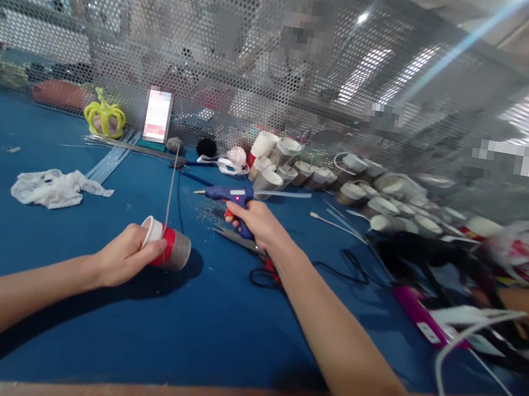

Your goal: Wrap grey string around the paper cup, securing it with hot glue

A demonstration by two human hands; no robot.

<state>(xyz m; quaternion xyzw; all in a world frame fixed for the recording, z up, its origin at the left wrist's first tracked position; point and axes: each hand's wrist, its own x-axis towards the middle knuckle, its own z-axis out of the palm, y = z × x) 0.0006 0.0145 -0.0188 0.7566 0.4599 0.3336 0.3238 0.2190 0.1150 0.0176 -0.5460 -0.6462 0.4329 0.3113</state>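
Left hand (pixel 125 256) is gripping a cup (pixel 179 252), right hand (pixel 260 226) a glue gun (pixel 225 193); open table (pixel 221 333) is reaching the near edge (pixel 151 392).

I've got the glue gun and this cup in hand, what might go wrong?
The glue gun in the right hand points leftward; if hot, its nozzle might burn the left hand holding the cup. The strand running from the cup toward the grey ball could snag on the nozzle. Scissors lying close to the right hand might nick it.
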